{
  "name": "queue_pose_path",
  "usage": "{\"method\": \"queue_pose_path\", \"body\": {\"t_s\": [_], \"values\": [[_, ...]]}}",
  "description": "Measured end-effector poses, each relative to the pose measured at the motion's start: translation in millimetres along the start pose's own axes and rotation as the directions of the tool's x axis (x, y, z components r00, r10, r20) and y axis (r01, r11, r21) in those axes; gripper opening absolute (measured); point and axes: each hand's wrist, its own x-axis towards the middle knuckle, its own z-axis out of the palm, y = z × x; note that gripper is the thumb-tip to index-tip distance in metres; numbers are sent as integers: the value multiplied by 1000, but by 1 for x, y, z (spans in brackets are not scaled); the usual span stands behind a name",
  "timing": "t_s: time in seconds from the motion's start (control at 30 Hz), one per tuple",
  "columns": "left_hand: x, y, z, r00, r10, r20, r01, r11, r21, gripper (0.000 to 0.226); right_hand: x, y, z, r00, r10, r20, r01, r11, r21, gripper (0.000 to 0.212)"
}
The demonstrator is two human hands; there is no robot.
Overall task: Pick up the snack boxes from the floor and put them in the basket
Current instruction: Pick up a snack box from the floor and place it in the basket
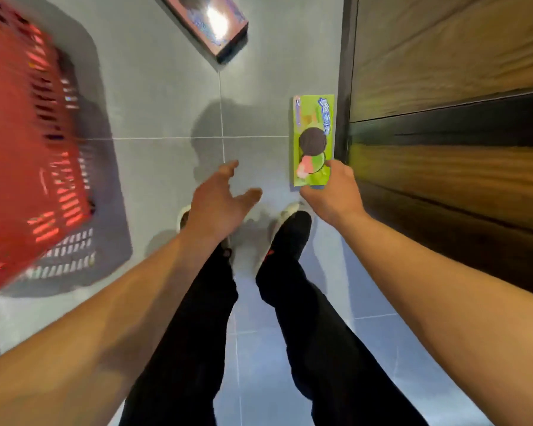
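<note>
- The right hand is grasping the near end of the green snack box, which is lying flat on the grey tiled floor just beside the wooden wall.
- The left hand is hanging released above the floor, fingers spread, holding nothing.
- The red basket is showing blurred at the left.
- A pink snack box is lying farther off on the floor.
</note>
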Motion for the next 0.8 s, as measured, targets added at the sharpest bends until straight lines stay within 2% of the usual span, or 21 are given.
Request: {"method": "queue_pose_path", "body": {"t_s": [0.07, 0.13, 0.23, 0.3, 0.37, 0.4, 0.47, 0.5, 0.57, 0.63, 0.7, 0.8], "values": [[41, -9, 27, 997, -56, 49, 64, 985, -162, 69, 40, 16, 20, 999, 50, -14, -49, 997, 60, 55], [77, -19, 54, 995, -66, 73, 85, 948, -305, 74, 75, 30, 37, 995, 87, -44, -81, 989, 121, 63], [123, -35, 84, 987, -89, 132, 130, 930, -345, 54, 117, 51, 61, 986, 160, -40, -148, 967, 207, 87], [144, -43, 96, 985, -92, 149, 140, 925, -352, 55, 126, 54, 67, 982, 185, -47, -166, 950, 264, 89], [160, -53, 105, 980, -121, 158, 175, 903, -392, 58, 136, 61, 73, 978, 195, -70, -163, 934, 318, 66], [163, -55, 107, 975, -134, 178, 198, 888, -416, 51, 137, 63, 75, 977, 201, -66, -167, 924, 344, 55], [166, -59, 111, 962, -132, 237, 227, 870, -438, 22, 139, 62, 81, 984, 180, -15, -158, 899, 409, 45], [167, -59, 111, 956, -113, 271, 228, 867, -443, 17, 138, 57, 84, 988, 153, 14, -144, 891, 431, 39], [163, -57, 110, 951, -75, 301, 208, 875, -438, 23, 133, 49, 88, 993, 103, 55, -117, 878, 465, 23], [154, -53, 100, 966, -35, 256, 150, 883, -444, 16, 126, 38, 91, 990, 129, 58, -140, 851, 507, 15], [143, -52, 86, 987, -17, 159, 89, 885, -457, 28, 114, 23, 89, 986, 158, 43, -157, 835, 527, 13], [118, -48, 60, 995, -101, 10, 90, 826, -557, 25, 84, -5, 83, 990, 125, 62, -139, 858, 494, 22]]}}
